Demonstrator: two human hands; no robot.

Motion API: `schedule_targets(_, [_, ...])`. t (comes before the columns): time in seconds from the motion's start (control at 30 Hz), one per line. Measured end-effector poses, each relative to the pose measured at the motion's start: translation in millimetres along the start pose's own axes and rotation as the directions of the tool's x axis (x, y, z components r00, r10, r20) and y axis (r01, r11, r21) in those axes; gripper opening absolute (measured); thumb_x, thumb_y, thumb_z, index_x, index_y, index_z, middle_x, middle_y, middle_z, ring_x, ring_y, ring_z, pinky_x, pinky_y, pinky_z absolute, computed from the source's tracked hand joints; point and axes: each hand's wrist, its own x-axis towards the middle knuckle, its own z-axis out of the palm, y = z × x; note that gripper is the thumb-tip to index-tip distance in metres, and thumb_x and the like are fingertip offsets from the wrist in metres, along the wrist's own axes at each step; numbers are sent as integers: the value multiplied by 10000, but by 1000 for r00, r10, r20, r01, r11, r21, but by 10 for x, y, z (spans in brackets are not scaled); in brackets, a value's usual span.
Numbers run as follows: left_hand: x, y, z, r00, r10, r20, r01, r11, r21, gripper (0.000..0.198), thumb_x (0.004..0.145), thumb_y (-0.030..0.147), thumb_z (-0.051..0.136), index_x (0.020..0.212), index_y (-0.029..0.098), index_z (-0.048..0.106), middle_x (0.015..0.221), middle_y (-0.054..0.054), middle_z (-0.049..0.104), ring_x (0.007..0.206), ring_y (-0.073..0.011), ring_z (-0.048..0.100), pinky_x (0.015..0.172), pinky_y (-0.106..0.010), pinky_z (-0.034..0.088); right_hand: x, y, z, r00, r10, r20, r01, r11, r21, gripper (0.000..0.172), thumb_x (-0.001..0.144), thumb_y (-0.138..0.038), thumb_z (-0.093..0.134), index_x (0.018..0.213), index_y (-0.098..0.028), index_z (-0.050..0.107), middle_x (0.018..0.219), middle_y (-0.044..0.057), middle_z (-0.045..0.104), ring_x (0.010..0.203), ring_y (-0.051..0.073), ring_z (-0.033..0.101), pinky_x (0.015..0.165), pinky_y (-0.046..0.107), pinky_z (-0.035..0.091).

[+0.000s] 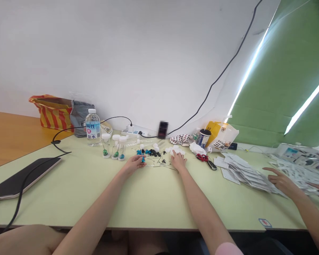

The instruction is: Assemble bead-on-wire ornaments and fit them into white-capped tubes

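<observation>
My left hand point(134, 164) pinches a small blue part point(143, 159) tight between the fingers — right hand point(178, 161) lies open, fingers spread against white plastic caps point(175, 150) on the table point(149, 202).

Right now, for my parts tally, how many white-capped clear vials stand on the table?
3, in a row beside the water bottle: the left vial and middle vial hold green pieces, the right vial a blue one. Others may be hidden.

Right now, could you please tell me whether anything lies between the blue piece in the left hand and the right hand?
Yes: between the blue piece and the right hand, thin metal wires and dark parts lie loose on the tabletop.
</observation>
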Motion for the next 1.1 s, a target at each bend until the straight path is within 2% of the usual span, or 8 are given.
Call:
schedule_targets(0.2, [-37, 38, 30, 1000, 0, -2, 0, 1000, -7, 308, 685, 308, 699, 908, 108, 624, 723, -47, 594, 661, -139, 603, 669, -293, 475, -43, -42, -56, 997, -39, -64, 41, 999, 20, 443, 874, -341, 374, 1315, -306, 360, 1253, 136, 432, 1137, 309, 371, 862, 490, 266])
schedule_targets(0.33, [-53, 61, 56, 1000, -6, -20, 6, 1000, 2, 338, 654, 323, 718, 898, 109, 622, 695, -27, 575, 621, -116, 574, 632, -272, 455, -100, -188, -98, 951, -303, -61, 308, 942, 130, 313, 856, -354, 440, 1151, -301, 530, 1140, 82, 513, 1022, 227, 473, 852, 387, 291])
schedule_targets(0.43, [-61, 63, 64, 1000, 2, -20, -2, 1000, 15, 376, 623, 351, 732, 888, 109, 621, 675, -16, 567, 609, -101, 554, 628, -261, 445, -130, -307, -62, 918, -396, 3, 388, 901, 193, 178, 809, -303, 524, 931, -243, 639, 1006, 54, 566, 900, 185, 523, 833, 340, 299])
schedule_targets(0.5, [-64, 58, 64, 1000, 12, -22, -11, 1000, 29, 382, 601, 370, 740, 849, 105, 621, 681, -19, 573, 603, -95, 546, 627, -257, 441, -137, -356, -21, 917, -397, 19, 385, 899, 208, 115, 774, -207, 547, 805, -203, 657, 927, 51, 586, 860, 176, 534, 803, 309, 315])
schedule_targets(0.63, [-61, 52, 63, 1000, 9, -30, -8, 999, 43, 376, 554, 370, 767, 780, 109, 618, 689, -28, 597, 608, -98, 558, 640, -257, 445, -135, -373, 7, 926, -378, 2, 366, 897, 247, 151, 723, -88, 516, 653, -161, 627, 832, 52, 607, 804, 165, 549, 754, 266, 346])
schedule_targets(0.9, [-109, 130, 72, 999, -31, -9, 30, 997, -71, 284, 575, 254, 781, 762, 117, 617, 717, -48, 648, 706, -136, 630, 752, -275, 490, -199, -462, -45, 942, -316, -117, 334, 831, 446, 122, 814, -192, 398, 786, -182, 516, 707, 16, 617, 647, 135, 561, 604, 238, 405])
schedule_targets(0.97, [-130, 158, 73, 999, -33, -5, 32, 991, -127, 253, 596, 222, 773, 764, 122, 612, 722, -42, 653, 730, -136, 638, 788, -276, 493, -237, -558, -8, 943, -311, -116, 318, 751, 579, 104, 811, -252, 419, 760, -189, 484, 661, 1, 614, 589, 125, 562, 557, 231, 413])
schedule_targets(1.1, [-147, 182, 70, 1000, -10, 26, 15, 981, -195, 209, 642, 195, 744, 784, 125, 608, 723, -29, 658, 737, -121, 641, 811, -266, 496, -342, -768, 49, 965, -246, -93, 175, 337, 925, 195, 700, -346, 582, 726, -187, 472, 591, -11, 578, 531, 125, 554, 495, 229, 404])
